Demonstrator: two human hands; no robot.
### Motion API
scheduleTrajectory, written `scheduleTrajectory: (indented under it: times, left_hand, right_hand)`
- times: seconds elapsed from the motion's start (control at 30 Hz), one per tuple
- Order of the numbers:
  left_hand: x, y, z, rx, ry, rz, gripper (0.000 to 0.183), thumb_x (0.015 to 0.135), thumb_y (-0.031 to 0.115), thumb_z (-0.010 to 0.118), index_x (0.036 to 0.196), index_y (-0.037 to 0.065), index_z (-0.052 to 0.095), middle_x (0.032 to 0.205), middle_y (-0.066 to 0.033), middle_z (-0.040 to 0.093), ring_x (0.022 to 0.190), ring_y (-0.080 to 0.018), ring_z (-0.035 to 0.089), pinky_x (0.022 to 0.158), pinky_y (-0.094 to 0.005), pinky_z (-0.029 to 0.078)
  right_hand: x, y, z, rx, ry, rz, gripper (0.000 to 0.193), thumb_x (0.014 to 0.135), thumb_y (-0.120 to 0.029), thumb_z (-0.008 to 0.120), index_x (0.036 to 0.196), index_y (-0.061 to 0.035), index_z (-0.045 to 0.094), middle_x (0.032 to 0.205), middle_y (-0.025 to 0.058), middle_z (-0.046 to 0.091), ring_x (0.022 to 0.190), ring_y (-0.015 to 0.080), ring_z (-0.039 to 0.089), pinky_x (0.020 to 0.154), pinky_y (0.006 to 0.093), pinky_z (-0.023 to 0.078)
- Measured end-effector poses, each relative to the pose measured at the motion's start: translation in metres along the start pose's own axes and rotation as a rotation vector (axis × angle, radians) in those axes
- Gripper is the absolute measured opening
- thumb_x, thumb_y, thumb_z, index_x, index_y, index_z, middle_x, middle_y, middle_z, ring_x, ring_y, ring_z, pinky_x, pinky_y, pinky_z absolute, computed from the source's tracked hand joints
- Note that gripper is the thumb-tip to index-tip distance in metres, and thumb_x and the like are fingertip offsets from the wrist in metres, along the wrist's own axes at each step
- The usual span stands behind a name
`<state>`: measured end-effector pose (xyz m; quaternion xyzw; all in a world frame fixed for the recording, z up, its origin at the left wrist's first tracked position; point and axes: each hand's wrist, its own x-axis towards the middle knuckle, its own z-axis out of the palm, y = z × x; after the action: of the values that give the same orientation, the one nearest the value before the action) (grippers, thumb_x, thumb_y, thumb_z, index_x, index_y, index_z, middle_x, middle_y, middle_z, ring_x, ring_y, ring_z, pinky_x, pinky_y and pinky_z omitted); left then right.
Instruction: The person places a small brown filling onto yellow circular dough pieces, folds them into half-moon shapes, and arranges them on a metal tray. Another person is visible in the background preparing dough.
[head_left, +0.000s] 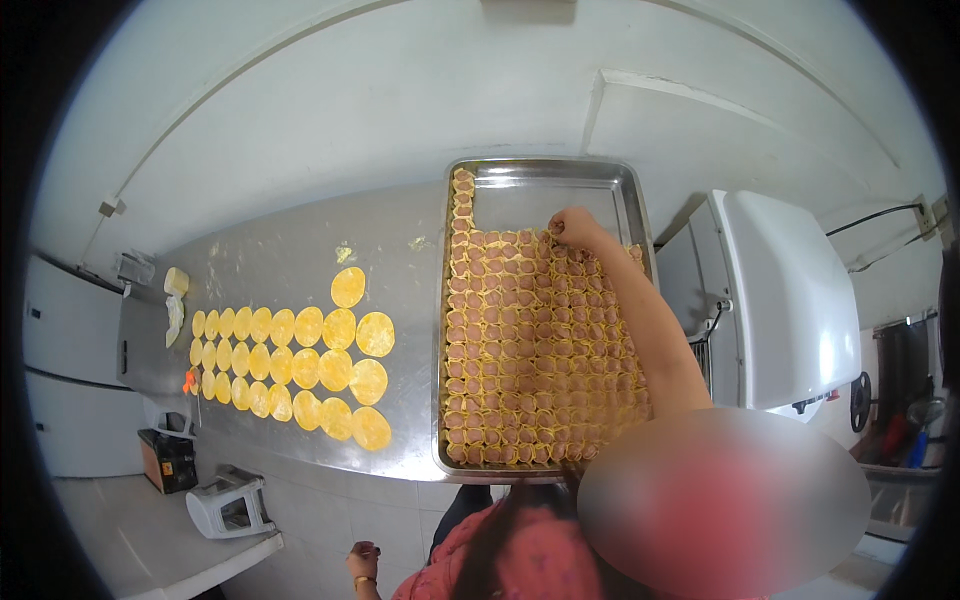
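Note:
My right arm reaches across a large metal tray (560,180). Its hand, my right hand (577,228), has its fingers pinched together on a small open-topped dumpling at the far edge of the filled rows; the fingers mostly hide this piece. Packed rows of dumplings (515,350), with yellow wrappers and pinkish-brown filling, cover most of the tray. One narrow column of them (462,200) runs up its left side. Low in the picture, my left hand (363,560) hangs off the table's near edge, fingers curled around something small and dark that I cannot make out.
Round yellow wrappers (306,368) lie in rows on the steel table (280,240) left of the tray. A white machine (790,300) stands at the right. A grey-white stool (228,502) and a dark box (170,460) are at lower left. A blurred oval hides the lower right.

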<state>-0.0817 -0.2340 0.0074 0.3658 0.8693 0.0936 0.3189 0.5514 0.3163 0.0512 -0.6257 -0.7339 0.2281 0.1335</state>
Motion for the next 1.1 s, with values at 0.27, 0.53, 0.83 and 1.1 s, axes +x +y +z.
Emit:
scheduleTrajectory:
  times: [0.27,0.53,0.83,1.1]
  left_hand:
    - [0.014,0.010,0.017,-0.006,-0.035,0.067,0.011,0.076,0.003,0.062,0.087,0.002,0.064,0.073,-0.0075,0.067,0.061,-0.0141,0.065,0.055,-0.0265,0.052]
    - [0.019,0.007,0.020,0.058,-0.036,0.080,0.010,0.073,0.005,0.065,0.083,0.005,0.065,0.070,-0.0084,0.068,0.066,-0.0177,0.068,0.062,-0.0294,0.054]
    - [0.022,-0.018,0.030,0.085,-0.037,0.130,0.012,0.072,0.006,0.067,0.084,0.006,0.065,0.071,-0.0063,0.067,0.062,-0.0159,0.065,0.058,-0.0289,0.052]
    - [0.003,0.003,0.032,0.006,-0.007,0.047,0.015,0.067,0.001,0.068,0.081,0.004,0.065,0.072,-0.0093,0.067,0.066,-0.0203,0.067,0.062,-0.0315,0.053]
  right_hand:
    - [-0.010,-0.009,-0.017,-0.004,-0.126,-0.008,0.028,0.067,-0.010,0.059,0.092,-0.0082,0.070,0.084,0.0168,0.067,0.078,0.0340,0.063,0.072,0.0379,0.051]
    - [-0.014,-0.019,-0.021,-0.030,-0.172,-0.063,0.043,0.066,-0.007,0.062,0.109,-0.0041,0.065,0.092,0.0167,0.067,0.080,0.0298,0.064,0.074,0.0352,0.051]
    - [-0.018,-0.022,-0.024,0.132,-0.209,0.088,0.048,0.070,0.002,0.053,0.116,-0.0065,0.061,0.094,0.0154,0.067,0.081,0.0270,0.064,0.071,0.0340,0.050]
    - [-0.014,-0.009,-0.013,0.388,-0.164,-0.010,0.052,0.075,0.006,0.040,0.122,-0.0077,0.058,0.094,0.0029,0.063,0.078,0.0110,0.053,0.066,0.0245,0.045]
